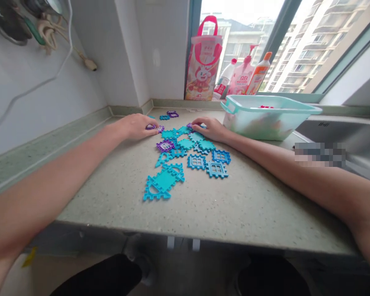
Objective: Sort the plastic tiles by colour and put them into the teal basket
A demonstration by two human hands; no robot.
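Observation:
At the far side of the counter, my left hand [138, 125] has its thumb and fingers closed on a purple interlocking plastic tile [160, 129]. Across from it, my right hand [213, 129] bends its fingers onto another purple tile [190, 126], mostly covered by the fingertips. Between and below the hands lies a loose pile of turquoise tiles [186, 144] with toothed edges. A purple window tile [165, 145] rests at the pile's left. Blue window tiles [216, 169] lie to the right, and overlapping turquoise pieces [165, 180] lie nearest me.
A translucent mint tub [265, 119] with things inside stands right of my right hand, beside a steel sink [351, 135]. A pink-handled bag [204, 68] and several bottles [242, 78] line the window. Two small tiles [169, 115] lie near the back wall.

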